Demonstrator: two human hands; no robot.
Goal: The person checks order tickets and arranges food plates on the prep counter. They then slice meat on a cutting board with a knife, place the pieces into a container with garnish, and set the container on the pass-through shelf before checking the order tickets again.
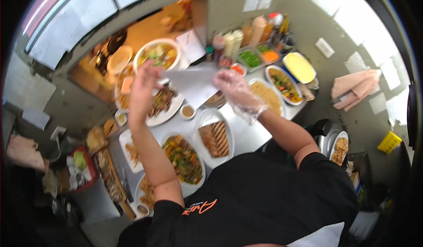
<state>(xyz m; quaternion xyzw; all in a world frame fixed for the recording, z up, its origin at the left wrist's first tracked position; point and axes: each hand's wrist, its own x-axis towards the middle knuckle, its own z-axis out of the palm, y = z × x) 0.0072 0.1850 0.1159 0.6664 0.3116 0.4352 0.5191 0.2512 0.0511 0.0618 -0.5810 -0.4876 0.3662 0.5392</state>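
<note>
A white sheet of paper (pixel 194 84) is stretched between my two hands, above the metal counter (pixel 249 123). My left hand (pixel 149 76), bare and a little blurred, is closed at the paper's left corner. My right hand (pixel 235 90) wears a clear plastic glove and pinches the right edge. Below the paper lie a plate of sliced meat (pixel 162 102), a small cup of brown sauce (pixel 187 111) and a partly covered bowl (pixel 216 99). Nearer to me, a grilled flatbread (pixel 214 139) rests on an oval plate. Beyond my left hand stands a large bowl of soup with vegetables (pixel 157 55).
Squeeze bottles (pixel 233 40) and tubs of chopped green herbs (pixel 250 58) line the back. Plates of vegetables (pixel 284 84) and rice (pixel 265 96) sit at right. A stir-fry platter (pixel 183 159) is under my left arm. A knife (pixel 126 183) lies by a long wooden board (pixel 115 181).
</note>
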